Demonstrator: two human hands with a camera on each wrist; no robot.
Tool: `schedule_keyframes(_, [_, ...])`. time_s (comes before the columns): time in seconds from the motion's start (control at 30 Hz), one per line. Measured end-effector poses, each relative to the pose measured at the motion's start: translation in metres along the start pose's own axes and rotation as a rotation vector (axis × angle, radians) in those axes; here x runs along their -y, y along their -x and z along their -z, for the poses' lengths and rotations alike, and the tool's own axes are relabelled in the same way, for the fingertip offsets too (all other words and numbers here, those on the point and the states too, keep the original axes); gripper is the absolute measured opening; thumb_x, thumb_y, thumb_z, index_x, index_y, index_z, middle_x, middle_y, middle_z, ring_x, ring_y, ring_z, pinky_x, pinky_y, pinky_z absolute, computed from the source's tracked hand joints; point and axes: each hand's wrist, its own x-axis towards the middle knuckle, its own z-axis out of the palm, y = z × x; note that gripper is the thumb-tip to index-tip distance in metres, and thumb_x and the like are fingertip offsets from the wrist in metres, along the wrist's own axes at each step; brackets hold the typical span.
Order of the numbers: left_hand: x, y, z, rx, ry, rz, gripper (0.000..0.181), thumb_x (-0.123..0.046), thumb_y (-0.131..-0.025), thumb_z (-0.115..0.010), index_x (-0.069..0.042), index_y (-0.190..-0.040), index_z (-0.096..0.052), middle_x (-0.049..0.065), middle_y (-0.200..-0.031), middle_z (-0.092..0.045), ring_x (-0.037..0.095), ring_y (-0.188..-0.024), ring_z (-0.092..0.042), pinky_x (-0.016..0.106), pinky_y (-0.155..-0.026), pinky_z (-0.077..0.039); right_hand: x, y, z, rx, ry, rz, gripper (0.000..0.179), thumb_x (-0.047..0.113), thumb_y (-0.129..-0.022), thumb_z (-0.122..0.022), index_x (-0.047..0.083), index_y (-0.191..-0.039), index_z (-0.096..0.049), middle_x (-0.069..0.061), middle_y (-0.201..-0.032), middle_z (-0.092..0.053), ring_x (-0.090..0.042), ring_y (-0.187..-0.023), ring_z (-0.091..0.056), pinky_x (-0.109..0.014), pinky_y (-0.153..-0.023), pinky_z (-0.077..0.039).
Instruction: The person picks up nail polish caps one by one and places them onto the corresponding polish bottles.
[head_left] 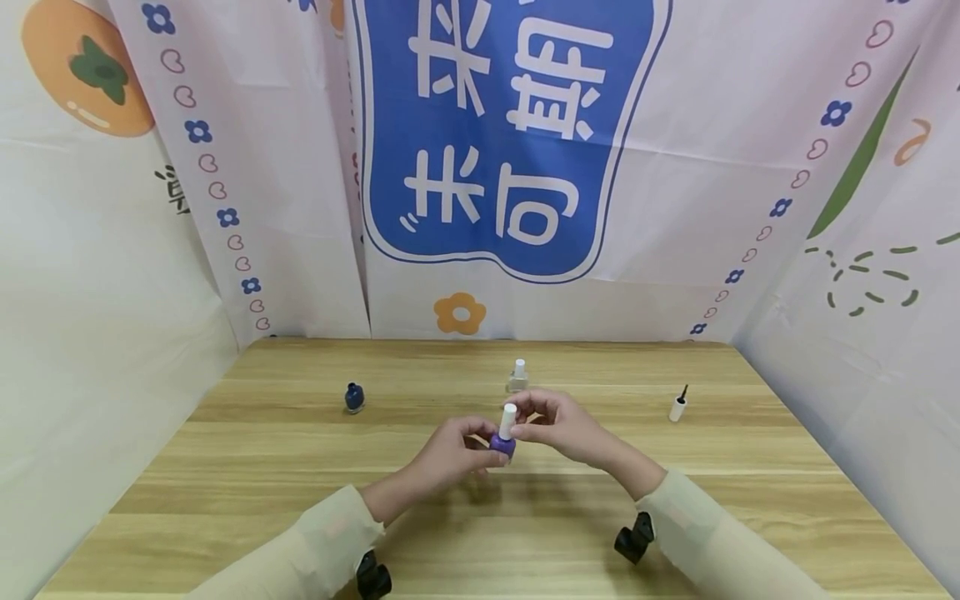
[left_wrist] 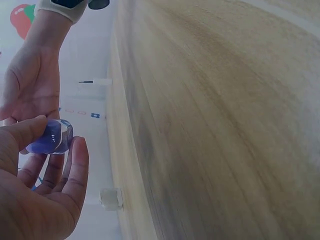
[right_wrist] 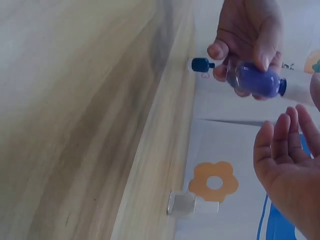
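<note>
My left hand [head_left: 455, 448] holds a small nail polish bottle [head_left: 502, 446] filled with purple polish, its thumb and fingers around the glass. The bottle is upright, above the wooden table. At its top, my right hand [head_left: 558, 425] pinches the white cap [head_left: 507, 422] between thumb and fingers. In the right wrist view a strip of purple neck [right_wrist: 283, 87] shows between glass and cap. The left wrist view shows the bottle's clear base [left_wrist: 65, 136] beside the left fingers. My right hand's other fingers [right_wrist: 281, 142] are loosely bent, off the cap.
Left on the table [head_left: 300, 475] stands an uncapped dark blue polish bottle [head_left: 354, 398]. A clear bottle with a white cap [head_left: 518, 377] stands behind my hands. Far right, a white cap [head_left: 677, 408] stands with its black brush upward. Printed cloth [head_left: 675, 250] encloses the table's back and sides.
</note>
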Motion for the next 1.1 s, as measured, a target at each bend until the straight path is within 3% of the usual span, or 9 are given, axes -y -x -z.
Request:
schedule_keyframes(0.27, [0.001,0.000,-0.001,0.033,-0.003,-0.011,0.023,-0.009,-0.083,-0.077,0.002,-0.102,-0.067,0.008,-0.095,-0.066,0.021,-0.079,-0.065,0.047,-0.067,-0.058,-0.004,-0.001,0.004,0.104,-0.049,0.024,0.032,0.010,-0.095,-0.063,0.001,-0.126,-0.061,-0.014,-0.114,-0.058,-0.025,-0.100,-0.059,-0.048,-0.089,-0.053])
schedule_keyframes(0.43, [0.000,0.001,-0.001,0.030,-0.002,-0.011,0.023,-0.008,-0.083,-0.077,0.002,-0.102,-0.067,0.008,-0.096,-0.065,0.021,-0.079,-0.066,0.047,-0.067,-0.059,-0.003,-0.002,0.001,0.127,-0.057,0.032,0.026,0.009,-0.097,-0.061,-0.001,-0.121,-0.064,-0.016,-0.121,-0.058,-0.026,-0.104,-0.061,-0.044,-0.090,-0.053])
schedule_keyframes(0.73, [0.000,0.001,-0.002,0.014,0.015,-0.001,0.027,-0.009,-0.083,-0.077,0.003,-0.105,-0.067,0.009,-0.097,-0.066,0.020,-0.080,-0.066,0.037,-0.065,-0.059,-0.005,-0.002,-0.005,0.039,-0.046,0.011,0.020,0.010,-0.094,-0.064,-0.002,-0.111,-0.067,-0.011,-0.103,-0.062,-0.020,-0.092,-0.061,-0.044,-0.084,-0.055])
schedule_keyframes(0.9, [-0.002,0.001,-0.003,-0.002,0.026,-0.004,0.026,-0.008,-0.083,-0.077,0.003,-0.105,-0.067,0.009,-0.097,-0.066,0.021,-0.081,-0.066,0.040,-0.065,-0.059,-0.005,-0.001,-0.010,-0.032,-0.030,-0.019,0.016,0.011,-0.093,-0.067,-0.001,-0.103,-0.067,-0.010,-0.096,-0.062,-0.021,-0.088,-0.059,-0.036,-0.076,-0.056])
schedule_keyframes(1.1, [-0.002,0.001,-0.003,-0.011,0.037,-0.003,0.024,-0.008,-0.084,-0.076,0.002,-0.104,-0.067,0.008,-0.097,-0.066,0.021,-0.081,-0.066,0.040,-0.065,-0.059,-0.003,-0.002,-0.016,-0.103,-0.016,-0.065,0.014,0.010,-0.090,-0.069,0.000,-0.097,-0.064,-0.007,-0.093,-0.062,-0.022,-0.089,-0.058,-0.040,-0.078,-0.055])
